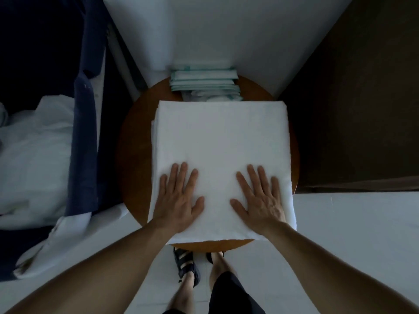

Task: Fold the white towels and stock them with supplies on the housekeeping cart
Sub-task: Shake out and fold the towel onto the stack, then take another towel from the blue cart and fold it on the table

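Towel: we see the white towel (217,137) folded into a thick square at the centre of the frame. It lies on the round wooden bench (133,155), and its near and right corners hang past the rim.
Left grip: our left grip (179,200) is spread flat, palm down, pressing the near left part of the towel and pinching nothing.
Right grip: our right grip (258,200) is likewise spread and pressing the near right part.
Risk, layers: the layers look slightly staggered along the left edge. An uneven push from one palm could skew them further.
Risk, overhang: the hanging corners could drag the towel off the bench if we lift carelessly.
Risk, packets: the stack of teal-edged packets (204,82) sits just beyond the far edge. A forward slide could shove it towards the wall.
Risk, surroundings: loose white linen (34,155) and dark blue fabric (84,132) lie at the left of the frame. We cannot tell whether this is the cart.
Writing: we can read none. The packets are too blurred and the towel bears no visible label.
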Demonstrator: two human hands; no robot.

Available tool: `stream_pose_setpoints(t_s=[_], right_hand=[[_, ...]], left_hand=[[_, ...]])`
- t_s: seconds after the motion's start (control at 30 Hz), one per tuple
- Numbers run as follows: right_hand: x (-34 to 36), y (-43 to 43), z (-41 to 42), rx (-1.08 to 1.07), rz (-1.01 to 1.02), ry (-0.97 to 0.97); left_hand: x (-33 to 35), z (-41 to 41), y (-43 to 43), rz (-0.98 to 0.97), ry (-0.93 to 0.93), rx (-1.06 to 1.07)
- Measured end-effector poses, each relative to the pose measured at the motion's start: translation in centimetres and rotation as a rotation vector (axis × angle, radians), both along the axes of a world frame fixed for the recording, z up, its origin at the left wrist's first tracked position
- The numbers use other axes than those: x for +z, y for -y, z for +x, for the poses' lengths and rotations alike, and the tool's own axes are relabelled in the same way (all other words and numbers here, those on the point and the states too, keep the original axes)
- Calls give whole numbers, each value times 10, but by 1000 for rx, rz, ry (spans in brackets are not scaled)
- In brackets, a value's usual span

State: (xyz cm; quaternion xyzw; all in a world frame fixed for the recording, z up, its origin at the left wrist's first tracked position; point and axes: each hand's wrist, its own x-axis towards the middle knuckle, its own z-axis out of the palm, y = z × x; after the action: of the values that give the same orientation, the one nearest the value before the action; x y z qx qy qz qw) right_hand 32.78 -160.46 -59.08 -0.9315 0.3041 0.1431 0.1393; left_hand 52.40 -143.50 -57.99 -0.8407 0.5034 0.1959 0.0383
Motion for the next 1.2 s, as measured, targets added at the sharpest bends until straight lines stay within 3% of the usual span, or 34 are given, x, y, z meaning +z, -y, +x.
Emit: stream_pose_setpoints(t_s=[0.17,0.37,0.7,0.87,1.03,1.2], right_hand=[[35,7,31,50,-20,54],[101,11,133,188,-54,217],[194,-103,335,543,41,531],[161,-172,429,579,107,195],[94,-216,487,431,314,-186],[29,-245,524,224,430,-332]], left_hand=[[60,42,9,-5,114,47],[139,107,6,-164,240,241],[175,250,-142,-182,261,630],[152,337,-213,-123,195,702],[118,409,-265,-89,100,712],[81,454,-296,-72,24,680]])
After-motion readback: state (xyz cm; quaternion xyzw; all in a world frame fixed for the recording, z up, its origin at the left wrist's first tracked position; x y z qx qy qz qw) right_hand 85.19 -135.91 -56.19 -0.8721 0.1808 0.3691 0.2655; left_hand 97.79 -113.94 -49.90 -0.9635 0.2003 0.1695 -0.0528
